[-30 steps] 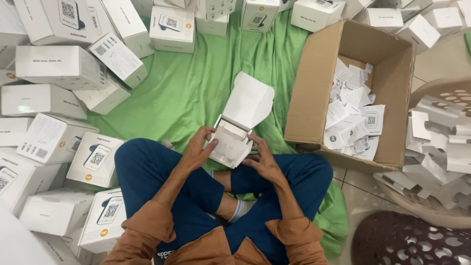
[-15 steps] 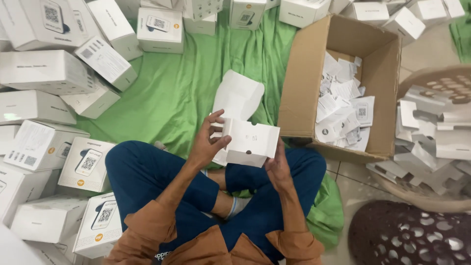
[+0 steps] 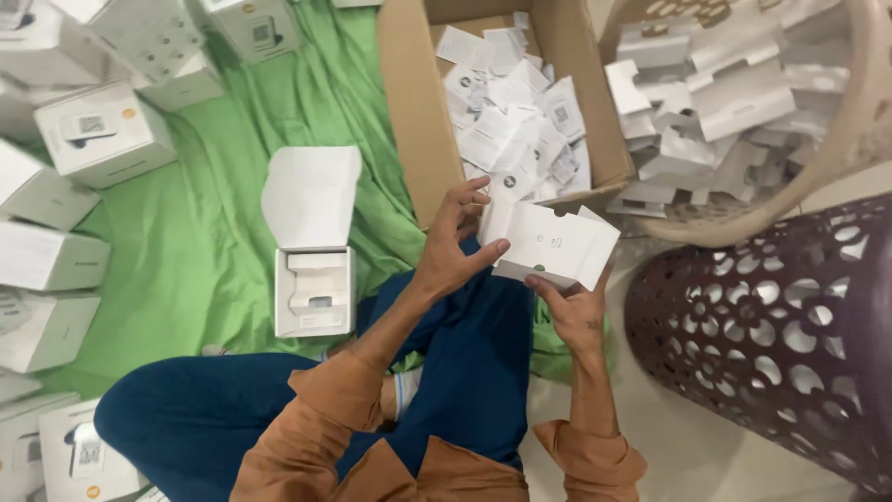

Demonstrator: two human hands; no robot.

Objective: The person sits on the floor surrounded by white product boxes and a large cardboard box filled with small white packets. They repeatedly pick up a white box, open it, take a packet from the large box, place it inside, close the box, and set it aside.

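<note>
You're mid-sort: both hands, left hand (image 3: pixel 452 244) and right hand (image 3: pixel 574 311), grip the white folded cardboard insert (image 3: pixel 552 244). Next move needs a clean drop past the near wall of the brown cardboard box (image 3: pixel 415 112).

The person wears a rust-orange long-sleeved shirt (image 3: pixel 307 437) with loose cuffs pushed up the forearms, dark blue trousers (image 3: pixel 474 372), and a white sock (image 3: pixel 405 390).

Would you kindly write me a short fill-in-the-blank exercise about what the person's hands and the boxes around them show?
1. Both hands, left hand and right hand, hold a folded white ____ insert.
2. The open white box lies on a ____ cloth.
3. The brown carton holds loose white ____.
4. The perforated basket is dark ____.

Missing words: cardboard; green; leaflets; purple
</note>
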